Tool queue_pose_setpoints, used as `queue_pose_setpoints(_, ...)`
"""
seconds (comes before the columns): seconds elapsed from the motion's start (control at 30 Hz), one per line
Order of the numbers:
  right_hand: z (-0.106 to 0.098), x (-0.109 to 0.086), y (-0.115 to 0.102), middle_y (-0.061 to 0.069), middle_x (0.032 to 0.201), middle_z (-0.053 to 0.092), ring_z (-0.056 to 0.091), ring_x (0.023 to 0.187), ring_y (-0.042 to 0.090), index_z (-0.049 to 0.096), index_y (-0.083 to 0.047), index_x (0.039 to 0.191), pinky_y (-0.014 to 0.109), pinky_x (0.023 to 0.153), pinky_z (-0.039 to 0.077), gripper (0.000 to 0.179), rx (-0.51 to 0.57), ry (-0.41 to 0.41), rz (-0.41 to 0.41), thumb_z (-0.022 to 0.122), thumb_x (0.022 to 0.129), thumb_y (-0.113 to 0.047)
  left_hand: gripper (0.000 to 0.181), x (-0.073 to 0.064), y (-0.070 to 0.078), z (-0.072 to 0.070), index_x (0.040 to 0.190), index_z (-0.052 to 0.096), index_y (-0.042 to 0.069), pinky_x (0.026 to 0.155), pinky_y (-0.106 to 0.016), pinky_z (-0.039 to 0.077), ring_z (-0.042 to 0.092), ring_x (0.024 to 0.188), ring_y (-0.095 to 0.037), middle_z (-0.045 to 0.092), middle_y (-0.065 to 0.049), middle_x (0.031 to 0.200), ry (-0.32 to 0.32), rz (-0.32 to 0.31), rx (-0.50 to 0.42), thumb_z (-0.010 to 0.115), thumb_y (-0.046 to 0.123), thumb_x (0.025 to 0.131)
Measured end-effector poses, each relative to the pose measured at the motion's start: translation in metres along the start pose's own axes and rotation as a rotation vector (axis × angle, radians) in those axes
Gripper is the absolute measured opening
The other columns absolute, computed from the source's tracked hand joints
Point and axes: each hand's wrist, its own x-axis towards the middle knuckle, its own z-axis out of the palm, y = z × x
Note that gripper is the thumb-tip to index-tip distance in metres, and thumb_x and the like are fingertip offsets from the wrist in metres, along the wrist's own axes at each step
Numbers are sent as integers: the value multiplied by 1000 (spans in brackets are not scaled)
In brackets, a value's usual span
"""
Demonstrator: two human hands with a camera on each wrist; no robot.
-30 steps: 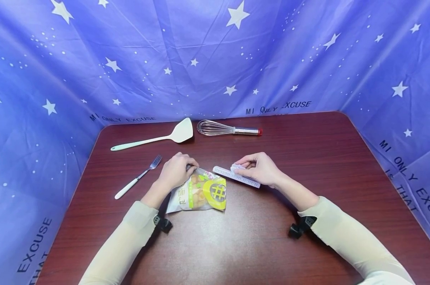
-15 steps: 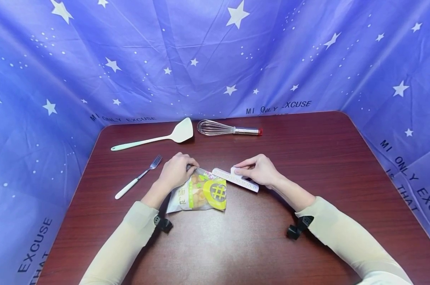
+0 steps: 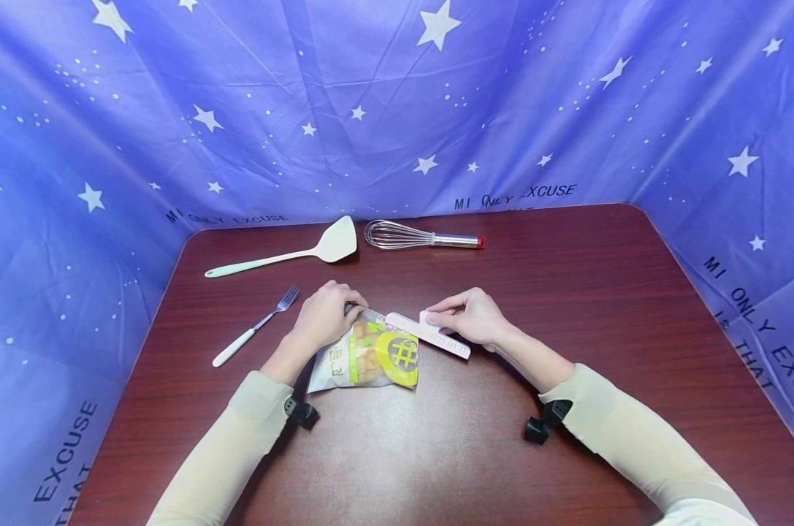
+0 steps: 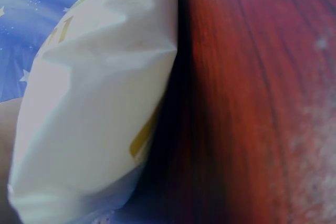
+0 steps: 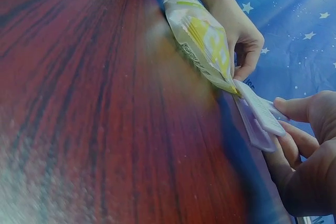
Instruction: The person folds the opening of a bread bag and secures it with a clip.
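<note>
A snack bag (image 3: 370, 361) in white, yellow and green lies on the table at the middle of the head view. My left hand (image 3: 324, 314) pinches its far upper corner between thumb and fingers. In my right hand (image 3: 474, 318) is a long white bag clip (image 3: 452, 345), gripped by its raised handle. The right wrist view has the clip (image 5: 261, 111) with its two bars spread apart at the bag's edge. Its left end overlaps the bag's upper right corner. The bag's white side (image 4: 100, 98) fills much of the left wrist view, where my left fingers are hidden.
A fork (image 3: 255, 326) with a white handle lies left of my left hand. Farther back are a pale green spatula (image 3: 334, 241) and a metal whisk (image 3: 423, 237) with a red end. A starry blue curtain (image 3: 370, 88) hangs along the table's far edge and sides.
My right hand has brought the clip leftward and slightly nearer, so its left end now overlaps the bag's corner. The left hand and the bag have stayed in place.
</note>
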Motion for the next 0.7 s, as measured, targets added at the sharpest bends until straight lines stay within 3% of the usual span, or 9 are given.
queue_pose_setpoints(0.7,9,1,0,14,96,82,77,72,12,80,4,112,33,72,66,27,28,-26,11,82,92,-13,12,0,0,0,103,84,22,79,-45,62,67,103,-22,78,3,99,-1,-10,-9,74,19,99)
